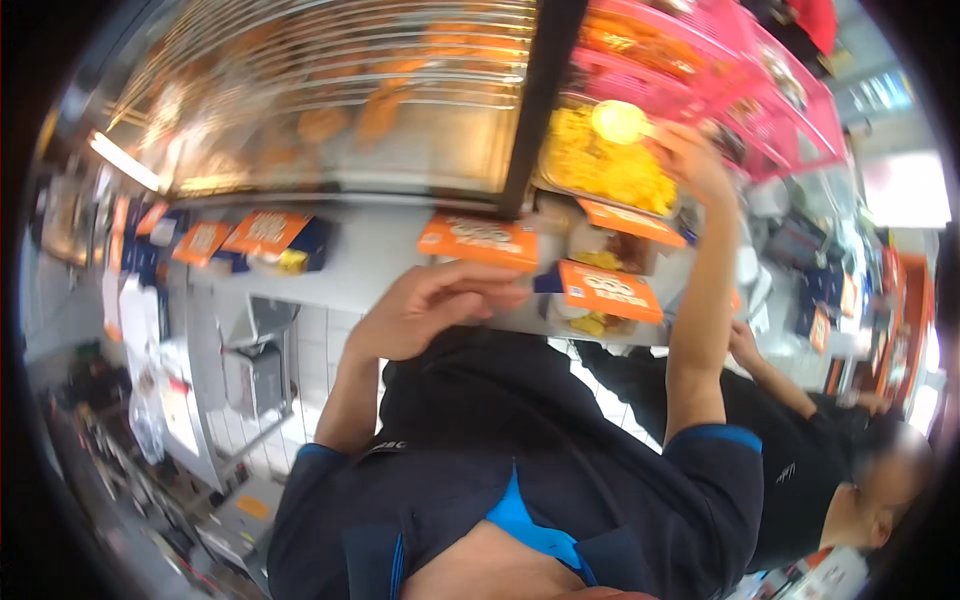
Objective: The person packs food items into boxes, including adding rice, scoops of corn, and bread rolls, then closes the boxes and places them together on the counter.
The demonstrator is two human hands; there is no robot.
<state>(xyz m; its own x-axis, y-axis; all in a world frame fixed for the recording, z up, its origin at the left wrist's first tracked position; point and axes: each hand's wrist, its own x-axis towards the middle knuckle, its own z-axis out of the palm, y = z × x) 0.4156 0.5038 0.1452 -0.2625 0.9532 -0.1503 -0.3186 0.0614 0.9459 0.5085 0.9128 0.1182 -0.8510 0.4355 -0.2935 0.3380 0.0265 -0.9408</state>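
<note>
My right hand [690, 161] is closed around the handle of a yellow-looking scoop or ladle [621, 122], held over a metal tray of yellow food [607, 169], perhaps rice. My left hand [450, 304] is at the counter's near edge, palm down with fingers stretched to the right, just below an orange takeaway box lid [478, 241]. Whether it touches that box cannot be told. Right of it, two opened orange-and-blue boxes, one with its lid [611, 291] nearest me and one with its lid [631, 222] behind, hold some yellow and brown food.
Wire racks [337, 75] over food fill the upper left, beside a dark post [536, 112]. Pink baskets [780, 112] stand upper right. More takeaway boxes [270, 232] lie along the counter [367, 232] at left. A co-worker in black [795, 450] stands close on my right.
</note>
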